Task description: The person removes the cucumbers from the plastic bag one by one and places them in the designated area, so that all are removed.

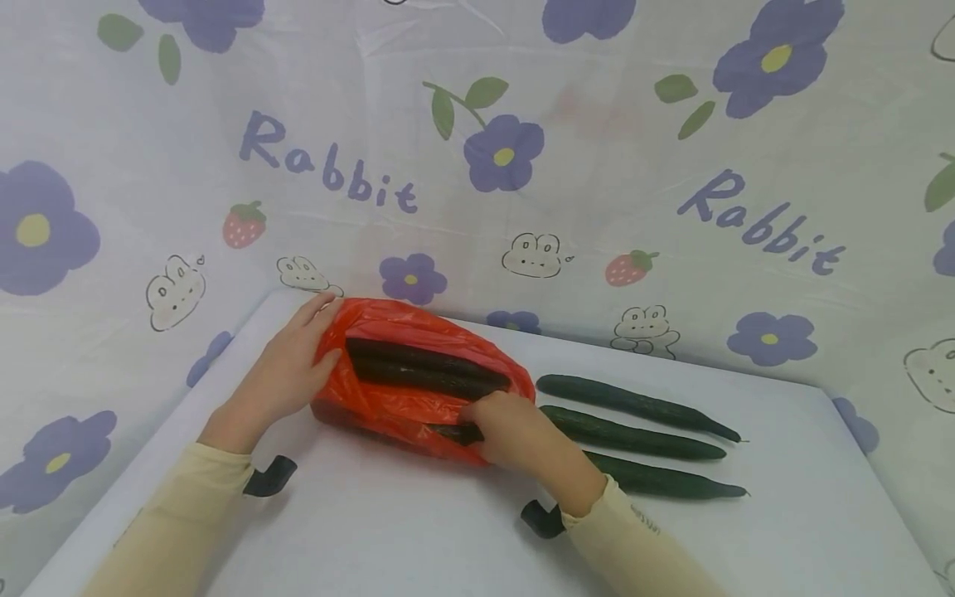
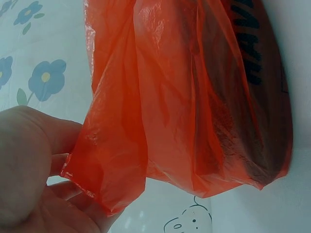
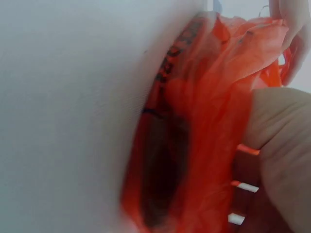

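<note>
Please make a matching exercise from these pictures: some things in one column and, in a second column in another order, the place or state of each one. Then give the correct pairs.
Things:
1. orange plastic bag
2. three cucumbers
3. left hand
4. right hand

Places or states:
A. lying bare on the white table, right of the bag
B. at the bag's near edge, fingers on a cucumber there
C. holding the bag's far-left edge
D. lying on the table with dark cucumbers inside

Pairs: 1-D, 2-A, 3-C, 4-B

Bright, even light, faint shadows — head view sharp, right wrist view blurred
</note>
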Motion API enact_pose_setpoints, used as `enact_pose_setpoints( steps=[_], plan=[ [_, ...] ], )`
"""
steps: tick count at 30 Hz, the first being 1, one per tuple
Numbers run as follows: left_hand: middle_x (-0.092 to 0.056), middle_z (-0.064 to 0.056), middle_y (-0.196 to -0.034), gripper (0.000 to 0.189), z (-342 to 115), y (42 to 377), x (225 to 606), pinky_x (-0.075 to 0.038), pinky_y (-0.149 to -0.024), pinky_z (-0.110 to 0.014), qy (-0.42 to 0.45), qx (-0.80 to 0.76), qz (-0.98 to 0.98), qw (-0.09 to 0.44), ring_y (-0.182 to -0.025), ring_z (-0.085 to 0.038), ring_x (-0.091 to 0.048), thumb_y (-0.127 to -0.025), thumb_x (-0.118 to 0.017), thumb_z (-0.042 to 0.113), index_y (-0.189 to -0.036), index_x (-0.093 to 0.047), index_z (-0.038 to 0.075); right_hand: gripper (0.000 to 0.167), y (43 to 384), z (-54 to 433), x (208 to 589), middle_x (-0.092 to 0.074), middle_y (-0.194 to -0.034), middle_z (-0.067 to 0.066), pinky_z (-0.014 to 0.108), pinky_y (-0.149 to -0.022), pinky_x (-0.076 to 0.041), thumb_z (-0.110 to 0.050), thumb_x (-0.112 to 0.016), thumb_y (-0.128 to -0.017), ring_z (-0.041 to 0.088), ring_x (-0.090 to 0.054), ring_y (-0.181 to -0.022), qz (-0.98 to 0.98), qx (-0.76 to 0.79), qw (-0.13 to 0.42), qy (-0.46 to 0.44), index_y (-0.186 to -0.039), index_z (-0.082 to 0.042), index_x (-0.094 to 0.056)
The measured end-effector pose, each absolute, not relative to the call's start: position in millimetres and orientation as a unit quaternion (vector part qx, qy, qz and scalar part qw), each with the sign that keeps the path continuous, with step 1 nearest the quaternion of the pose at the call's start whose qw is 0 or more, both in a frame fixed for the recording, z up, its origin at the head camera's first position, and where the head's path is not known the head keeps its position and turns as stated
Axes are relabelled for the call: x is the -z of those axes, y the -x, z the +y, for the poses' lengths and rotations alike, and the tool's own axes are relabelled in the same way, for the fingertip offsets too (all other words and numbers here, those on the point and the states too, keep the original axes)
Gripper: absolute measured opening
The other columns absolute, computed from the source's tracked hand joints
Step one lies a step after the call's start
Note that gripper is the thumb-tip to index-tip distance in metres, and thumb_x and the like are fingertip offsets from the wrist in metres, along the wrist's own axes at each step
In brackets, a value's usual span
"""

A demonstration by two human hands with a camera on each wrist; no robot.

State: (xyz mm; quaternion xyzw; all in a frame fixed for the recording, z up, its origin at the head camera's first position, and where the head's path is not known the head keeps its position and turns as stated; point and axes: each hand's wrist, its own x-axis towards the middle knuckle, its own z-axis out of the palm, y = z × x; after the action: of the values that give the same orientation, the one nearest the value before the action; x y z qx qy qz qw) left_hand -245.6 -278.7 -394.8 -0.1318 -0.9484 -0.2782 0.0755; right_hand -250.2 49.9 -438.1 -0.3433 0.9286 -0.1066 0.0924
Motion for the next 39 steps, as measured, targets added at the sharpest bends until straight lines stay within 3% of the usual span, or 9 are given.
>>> enact_pose_setpoints(
  steps=[10,23,34,39],
  plan=[
    [-0.027,-0.021,-0.175,0.074,-276.8,245.8,392.5,-0.038,-0.119,-0.065,0.127,0.282,-0.948,0.069,-0.157,-0.047,-0.033,-0.104,-0.066,0.006,-0.169,-0.030,0.000,0.013,240.4,45.9,436.9,-0.063,-0.076,-0.010,0.036,-0.068,-0.058,-0.013,-0.085,-0.092,0.017,-0.061,-0.076,0.944,0.021,0.044,0.326,-0.100,-0.022,-0.080],
    [-0.027,-0.021,-0.175,0.074,-278.6,245.6,393.0,-0.038,-0.119,-0.065,0.129,0.283,-0.948,0.071,-0.157,-0.046,-0.033,-0.104,-0.067,0.006,-0.169,-0.031,0.000,0.024,239.3,48.8,444.5,-0.075,-0.094,-0.001,0.041,-0.072,-0.064,-0.019,-0.086,-0.092,0.024,-0.069,-0.085,0.938,-0.033,-0.043,0.342,-0.115,-0.023,-0.083],
    [-0.027,-0.022,-0.174,0.073,-278.6,245.1,393.3,-0.036,-0.120,-0.065,0.130,0.279,-0.949,0.074,-0.156,-0.047,-0.033,-0.104,-0.066,0.005,-0.168,-0.032,-0.002,0.025,238.6,45.1,442.7,-0.077,-0.098,-0.002,0.041,-0.069,-0.063,-0.021,-0.088,-0.091,0.022,-0.064,-0.086,0.940,-0.065,-0.045,0.333,-0.116,-0.022,-0.084],
    [-0.028,-0.023,-0.174,0.072,-279.3,246.0,393.0,-0.035,-0.121,-0.065,0.137,0.277,-0.948,0.077,-0.156,-0.048,-0.032,-0.103,-0.066,0.004,-0.167,-0.033,-0.003,0.031,241.3,51.9,443.0,-0.078,-0.104,-0.002,0.040,-0.071,-0.064,-0.021,-0.086,-0.093,0.021,-0.066,-0.092,0.940,-0.029,-0.054,0.334,-0.123,-0.021,-0.083]
  ],
)
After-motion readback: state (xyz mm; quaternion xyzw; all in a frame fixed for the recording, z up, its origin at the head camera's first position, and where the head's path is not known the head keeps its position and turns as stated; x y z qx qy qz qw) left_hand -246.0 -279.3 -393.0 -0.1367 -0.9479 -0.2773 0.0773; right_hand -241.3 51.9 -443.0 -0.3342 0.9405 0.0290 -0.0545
